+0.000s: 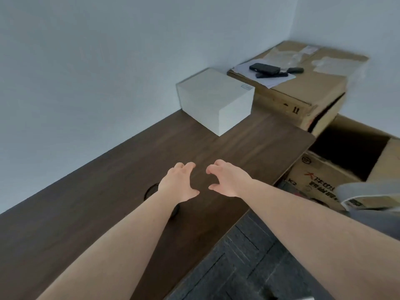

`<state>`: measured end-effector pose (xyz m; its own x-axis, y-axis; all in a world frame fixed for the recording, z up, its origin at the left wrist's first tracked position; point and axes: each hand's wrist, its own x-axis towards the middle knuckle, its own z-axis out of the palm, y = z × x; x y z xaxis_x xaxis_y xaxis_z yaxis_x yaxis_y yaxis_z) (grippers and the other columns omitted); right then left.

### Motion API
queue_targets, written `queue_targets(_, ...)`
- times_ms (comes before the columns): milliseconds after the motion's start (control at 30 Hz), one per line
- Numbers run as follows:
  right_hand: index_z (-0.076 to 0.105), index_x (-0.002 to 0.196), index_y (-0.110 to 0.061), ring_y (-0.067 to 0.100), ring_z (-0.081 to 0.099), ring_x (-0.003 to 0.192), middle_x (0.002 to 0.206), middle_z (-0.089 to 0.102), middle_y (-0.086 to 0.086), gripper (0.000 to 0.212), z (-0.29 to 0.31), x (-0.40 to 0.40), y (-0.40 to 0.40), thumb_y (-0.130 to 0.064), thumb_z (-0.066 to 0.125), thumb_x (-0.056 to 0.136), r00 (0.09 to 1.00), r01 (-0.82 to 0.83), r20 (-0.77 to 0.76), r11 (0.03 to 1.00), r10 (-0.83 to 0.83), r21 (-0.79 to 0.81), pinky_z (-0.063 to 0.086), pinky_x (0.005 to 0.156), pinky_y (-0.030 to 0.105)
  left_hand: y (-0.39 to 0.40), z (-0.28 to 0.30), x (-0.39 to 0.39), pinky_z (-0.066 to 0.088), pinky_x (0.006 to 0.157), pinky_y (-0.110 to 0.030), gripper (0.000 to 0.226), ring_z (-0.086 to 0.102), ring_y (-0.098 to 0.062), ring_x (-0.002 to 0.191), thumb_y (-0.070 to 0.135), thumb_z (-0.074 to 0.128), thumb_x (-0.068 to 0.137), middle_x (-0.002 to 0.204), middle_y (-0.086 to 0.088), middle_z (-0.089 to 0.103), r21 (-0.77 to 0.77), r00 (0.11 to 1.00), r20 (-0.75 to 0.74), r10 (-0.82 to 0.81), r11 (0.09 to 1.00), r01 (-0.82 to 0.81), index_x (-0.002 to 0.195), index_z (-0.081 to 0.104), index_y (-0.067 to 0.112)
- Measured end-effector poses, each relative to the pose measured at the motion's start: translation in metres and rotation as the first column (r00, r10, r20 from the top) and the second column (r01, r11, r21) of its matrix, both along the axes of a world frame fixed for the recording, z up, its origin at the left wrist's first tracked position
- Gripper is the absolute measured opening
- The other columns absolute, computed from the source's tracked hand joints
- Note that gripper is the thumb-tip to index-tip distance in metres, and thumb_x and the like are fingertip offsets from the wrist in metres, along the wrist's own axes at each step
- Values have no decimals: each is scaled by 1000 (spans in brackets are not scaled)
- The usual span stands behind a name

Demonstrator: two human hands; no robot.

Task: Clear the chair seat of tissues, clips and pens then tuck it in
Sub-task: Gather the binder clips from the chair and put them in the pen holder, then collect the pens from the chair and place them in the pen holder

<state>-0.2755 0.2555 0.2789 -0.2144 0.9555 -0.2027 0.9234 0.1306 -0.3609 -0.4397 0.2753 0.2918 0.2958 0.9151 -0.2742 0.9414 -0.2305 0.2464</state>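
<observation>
My left hand (178,184) and my right hand (229,179) reach out side by side over a dark wooden desk (108,213). Both hands hold nothing, with the fingers curled and apart. A small gap separates them. No chair, tissues, clips or pens show in this view.
A white box (216,100) stands at the desk's far end against the wall. Behind it a closed cardboard box (303,87) carries papers and black devices (264,68). An open cardboard box (346,161) sits right of the desk. A round cable hole (151,190) lies under my left wrist. Dark carpet (249,263) is below.
</observation>
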Motion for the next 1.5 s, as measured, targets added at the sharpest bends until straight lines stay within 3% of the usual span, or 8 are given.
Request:
queue_targets(233,40,139,-23,27,53,118,136,42,7,52,-18,128,-69,-35,60,92,964,266,50,962,-263,-69,50,95,39,-19,-16,134,51,94,-43,74,43,-26,127,36,73,77,142,-5,38,-27,956,-61,-288,957,287,139,35,27)
queue_targets(500,29,144,-27,35,43,125,139,37,9,62,-66,264,-195,-43,57,91,833,553,125,813,-539,-184,46,96,52,-86,-65,283,47,99,-49,84,33,-31,135,37,73,77,150,-7,26,-167,788,-77,-610,787,593,144,25,29)
queue_targets(800,19,148,-31,32,35,133,146,29,6,70,-145,330,-323,-43,57,90,680,721,201,594,-705,-358,41,102,49,-173,-146,390,46,100,-50,82,33,-34,131,37,74,74,145,-8,28,-311,593,-117,-796,597,740,142,28,27)
queue_targets(1000,23,147,-29,28,31,135,144,33,4,63,-194,355,-378,-29,54,92,597,774,220,484,-771,-408,42,100,47,-207,-188,431,44,100,-51,85,25,-34,137,39,73,76,152,-6,19,-357,498,-163,-851,522,775,144,23,31)
queue_targets(1133,28,144,-28,28,36,129,132,41,5,60,-217,375,-397,-12,49,90,481,844,222,379,-848,-379,40,96,43,-216,-204,465,41,99,-52,83,21,-33,140,37,69,80,156,-6,15,-339,495,-194,-847,532,776,146,19,32)
queue_targets(1300,42,128,-20,30,44,120,123,46,7,42,-241,390,-416,-7,50,88,346,896,229,247,-910,-370,43,88,41,-220,-227,508,39,100,-50,77,26,-34,136,29,65,83,149,-7,26,-271,557,-166,-814,580,768,145,19,29)
queue_targets(1433,44,113,-11,32,50,100,111,52,12,25,-259,389,-420,-11,50,89,6,886,202,-88,-979,-455,39,68,35,-220,-247,534,39,99,-48,72,29,-34,134,31,59,87,147,-8,28,-258,555,-154,-818,575,776,146,18,27)
queue_targets(1500,42,102,-11,31,49,89,104,55,12,14,-267,389,-417,-17,48,91,-64,862,198,-154,-978,-483,39,64,34,-217,-258,546,40,98,-48,69,30,-35,133,33,56,89,147,-8,29,-251,531,-158,-832,554,794,146,18,27)
